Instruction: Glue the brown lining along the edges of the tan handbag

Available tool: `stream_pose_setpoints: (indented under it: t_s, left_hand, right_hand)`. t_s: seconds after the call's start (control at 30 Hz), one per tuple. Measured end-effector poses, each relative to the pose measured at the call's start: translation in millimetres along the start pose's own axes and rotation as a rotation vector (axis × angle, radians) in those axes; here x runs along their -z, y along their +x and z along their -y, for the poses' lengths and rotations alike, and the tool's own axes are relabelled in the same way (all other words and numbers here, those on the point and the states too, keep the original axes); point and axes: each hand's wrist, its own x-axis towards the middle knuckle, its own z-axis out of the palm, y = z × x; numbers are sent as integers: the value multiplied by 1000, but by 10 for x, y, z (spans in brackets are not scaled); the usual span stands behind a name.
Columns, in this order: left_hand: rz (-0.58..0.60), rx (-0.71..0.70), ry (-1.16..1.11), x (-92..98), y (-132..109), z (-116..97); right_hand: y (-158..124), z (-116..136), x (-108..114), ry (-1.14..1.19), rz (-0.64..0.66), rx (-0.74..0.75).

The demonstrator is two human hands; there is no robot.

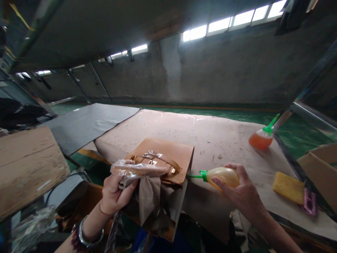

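In the head view, the tan handbag [168,148] lies at six o'clock, on the near edge of the paper-covered table [210,130]; the left hand [117,195], towards half past seven, grips a bundle of clear plastic wrap [143,170] at the bag's front; the right hand [243,191], at four o'clock, clasps a squeeze bottle [222,176] (pale yellow inside), its green nozzle [203,175] pointing nine o'clock at the bag's side; an orange-filled bottle [260,140] stands at three o'clock.
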Motion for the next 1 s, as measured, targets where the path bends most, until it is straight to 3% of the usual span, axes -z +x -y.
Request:
stream_pose_setpoints:
  t_s: [0.33,0.5,0.73,1.0]
  left_hand:
    - [17,18,-38,-19,29,-23]
    - [-14,31,-26,-31,7,-11]
    - [-32,53,-16,-40,9,-16]
    - [-15,49,14,-54,19,-21]
  right_hand:
    - [124,-18,-72,-14,-36,0]
    - [-19,27,32,29,56,-105]
    - [-240,54,109,74,172,-103]
    - [-461,117,104,120,160,-151]
